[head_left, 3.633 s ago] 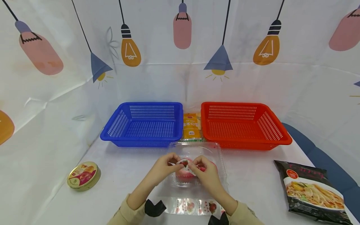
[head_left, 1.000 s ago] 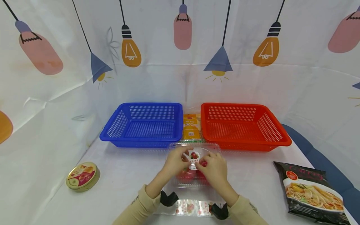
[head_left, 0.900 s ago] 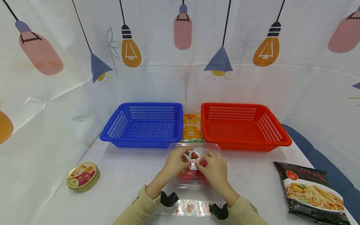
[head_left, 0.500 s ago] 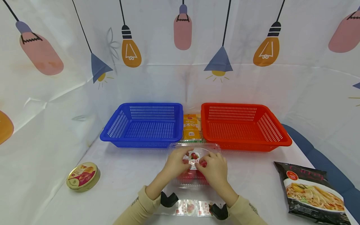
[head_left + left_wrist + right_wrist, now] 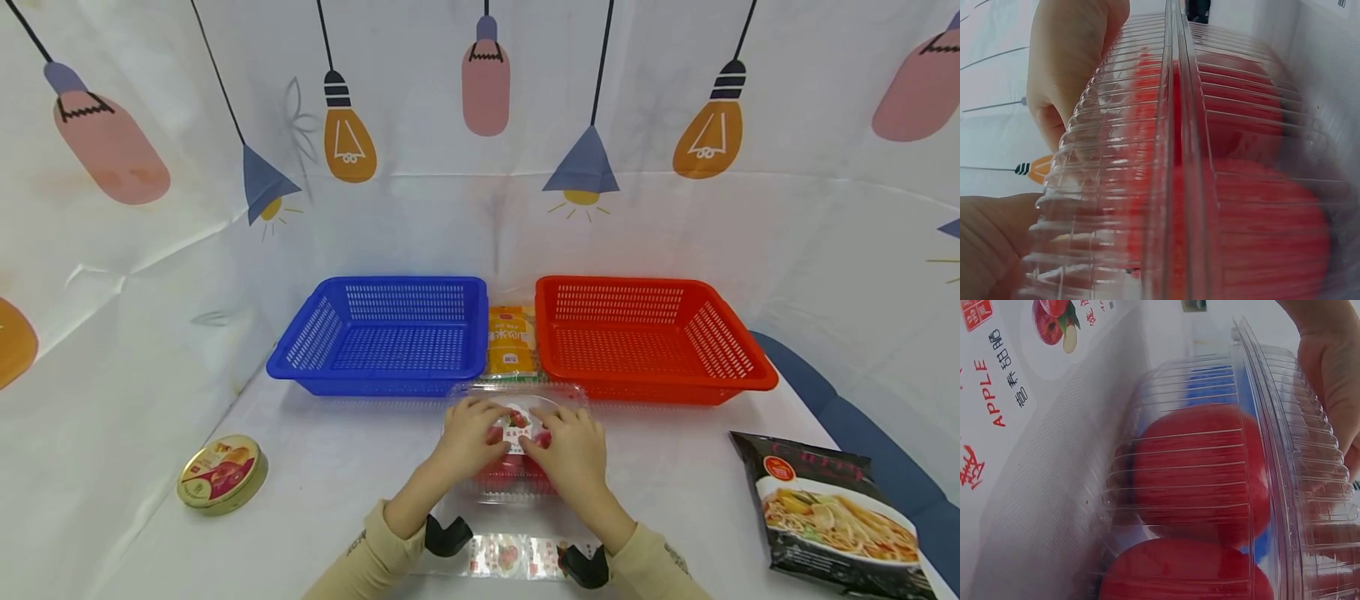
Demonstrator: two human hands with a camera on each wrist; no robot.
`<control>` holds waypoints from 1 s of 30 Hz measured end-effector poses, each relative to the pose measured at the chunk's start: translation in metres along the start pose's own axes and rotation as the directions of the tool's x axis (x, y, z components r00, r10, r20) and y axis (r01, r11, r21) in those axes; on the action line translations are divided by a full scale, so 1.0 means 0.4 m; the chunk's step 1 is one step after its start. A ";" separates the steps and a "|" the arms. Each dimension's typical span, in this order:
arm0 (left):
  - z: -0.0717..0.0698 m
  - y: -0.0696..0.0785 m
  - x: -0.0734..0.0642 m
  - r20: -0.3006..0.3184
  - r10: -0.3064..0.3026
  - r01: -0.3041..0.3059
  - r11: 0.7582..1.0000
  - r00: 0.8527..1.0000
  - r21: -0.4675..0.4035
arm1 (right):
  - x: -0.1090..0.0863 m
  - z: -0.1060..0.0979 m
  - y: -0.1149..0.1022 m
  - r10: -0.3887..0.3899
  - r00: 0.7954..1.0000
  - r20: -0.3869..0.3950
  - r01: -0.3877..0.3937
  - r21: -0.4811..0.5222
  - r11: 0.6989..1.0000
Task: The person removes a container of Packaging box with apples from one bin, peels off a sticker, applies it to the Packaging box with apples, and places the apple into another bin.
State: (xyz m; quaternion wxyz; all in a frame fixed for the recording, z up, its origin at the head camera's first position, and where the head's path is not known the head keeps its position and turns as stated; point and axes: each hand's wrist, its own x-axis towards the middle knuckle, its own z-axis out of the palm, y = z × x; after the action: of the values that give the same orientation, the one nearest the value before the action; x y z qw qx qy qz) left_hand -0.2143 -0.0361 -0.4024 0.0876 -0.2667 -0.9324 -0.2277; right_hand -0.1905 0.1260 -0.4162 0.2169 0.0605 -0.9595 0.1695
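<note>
A clear ribbed plastic box (image 5: pixel 567 395) stands on the white table, lid down, with red apples (image 5: pixel 1272 231) inside. On its lid lies a white sticker (image 5: pixel 517 435) with a red fruit picture. My left hand (image 5: pixel 467 439) rests on the lid at the sticker's left, thumb and forefinger apart. From the right side, my right hand (image 5: pixel 572 450) touches the lid, its thumb at the sticker's edge. In the right wrist view, round red apples (image 5: pixel 1200 472) show through the box wall. Some fingertips are hidden behind the hands.
A strip of stickers (image 5: pixel 502 557) lies in front of the box. Behind stand a blue basket (image 5: pixel 375 385) and a red basket (image 5: pixel 652 389), with a yellow packet (image 5: pixel 512 342) between them. A round tin (image 5: pixel 222 475) is left, a black noodle bag (image 5: pixel 836 508) right.
The sticker, earlier held up between both hands, now lies on the lid. In the last half second my left fingers shift slightly and spread at its left edge; the right hand barely moves.
</note>
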 end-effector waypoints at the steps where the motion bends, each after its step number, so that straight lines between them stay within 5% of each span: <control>1: 0.001 0.000 0.000 0.006 -0.001 0.001 1.000 1.000 0.002 | 0.000 -0.001 -0.001 -0.003 1.000 0.005 0.003 -0.001 1.000; 16: 0.011 -0.004 -0.008 0.025 0.012 -0.012 1.000 1.000 -0.009 | -0.004 0.004 -0.002 -0.024 0.999 0.024 0.024 -0.027 0.999; 30: 0.026 -0.012 -0.016 -0.013 0.068 -0.067 0.992 0.998 0.110 | -0.003 0.009 0.001 -0.022 0.999 0.027 0.023 -0.027 0.999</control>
State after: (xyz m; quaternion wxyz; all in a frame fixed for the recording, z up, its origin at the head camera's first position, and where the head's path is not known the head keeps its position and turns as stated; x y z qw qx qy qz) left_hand -0.2119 -0.0377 -0.4150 0.1173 -0.2910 -0.9331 -0.1755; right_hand -0.1910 0.1249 -0.4199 0.2068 0.0704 -0.9638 0.1530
